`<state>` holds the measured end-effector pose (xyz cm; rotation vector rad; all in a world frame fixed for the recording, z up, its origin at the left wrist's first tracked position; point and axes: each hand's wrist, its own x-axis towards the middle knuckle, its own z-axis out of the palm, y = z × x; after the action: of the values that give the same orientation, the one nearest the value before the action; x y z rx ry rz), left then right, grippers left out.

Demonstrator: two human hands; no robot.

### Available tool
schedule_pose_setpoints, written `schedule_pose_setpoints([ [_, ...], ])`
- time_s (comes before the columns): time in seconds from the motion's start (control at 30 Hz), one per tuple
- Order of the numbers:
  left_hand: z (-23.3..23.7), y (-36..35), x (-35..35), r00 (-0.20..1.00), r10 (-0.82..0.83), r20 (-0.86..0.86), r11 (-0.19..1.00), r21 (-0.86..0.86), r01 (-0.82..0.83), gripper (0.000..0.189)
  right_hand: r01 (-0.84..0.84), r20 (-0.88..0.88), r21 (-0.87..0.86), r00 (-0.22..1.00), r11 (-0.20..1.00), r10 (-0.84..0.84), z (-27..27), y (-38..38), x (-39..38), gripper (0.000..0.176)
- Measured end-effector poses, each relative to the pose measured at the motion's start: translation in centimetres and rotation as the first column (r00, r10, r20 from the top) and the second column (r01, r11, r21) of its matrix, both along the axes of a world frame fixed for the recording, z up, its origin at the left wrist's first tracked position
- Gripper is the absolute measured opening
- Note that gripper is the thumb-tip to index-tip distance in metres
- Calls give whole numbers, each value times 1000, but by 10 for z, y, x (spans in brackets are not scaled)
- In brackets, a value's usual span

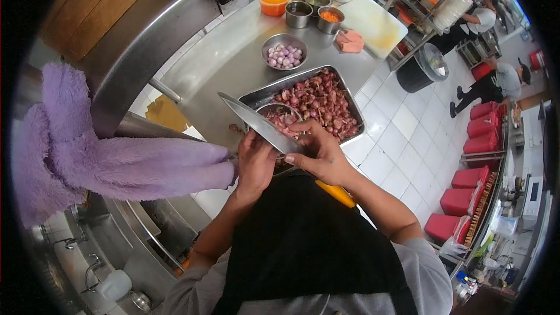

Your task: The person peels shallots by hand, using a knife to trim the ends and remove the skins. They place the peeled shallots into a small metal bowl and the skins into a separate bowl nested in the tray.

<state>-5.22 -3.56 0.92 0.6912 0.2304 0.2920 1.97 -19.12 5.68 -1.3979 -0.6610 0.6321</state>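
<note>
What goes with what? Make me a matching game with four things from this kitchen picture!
Things:
1. knife
2. fluffy towel
3. cutting board
4. metal tray

Matches:
A. white
B. held in the right hand
C. full of reddish shallots
D. purple

Right pairs: 1-B, 2-D, 3-A, 4-C
</note>
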Motion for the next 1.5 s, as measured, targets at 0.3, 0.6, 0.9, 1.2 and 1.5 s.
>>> schedule_pose_setpoints([
  [0.3,8,-12,2,999,-6,42,998,56,4,29,24,-57,135,998,991,-16,-18,8,8,34],
  [0.6,3,7,10,973,-223,60,966,-123,229,26,-39,-707,259,673,965,217,-17,0,21,20],
  [0.9,-2,20,4,981,-192,-25,981,2,192,31,88,-657,116,754,989,10,-16,-1,29,23],
  [1.2,-28,33,6,996,-42,-77,992,112,51,35,201,-561,-46,805,979,-192,-50,8,15,24],
  [1.5,-18,33,8,995,-90,-42,994,57,93,30,103,-523,-9,847,995,-93,-33,1,15,32],
])
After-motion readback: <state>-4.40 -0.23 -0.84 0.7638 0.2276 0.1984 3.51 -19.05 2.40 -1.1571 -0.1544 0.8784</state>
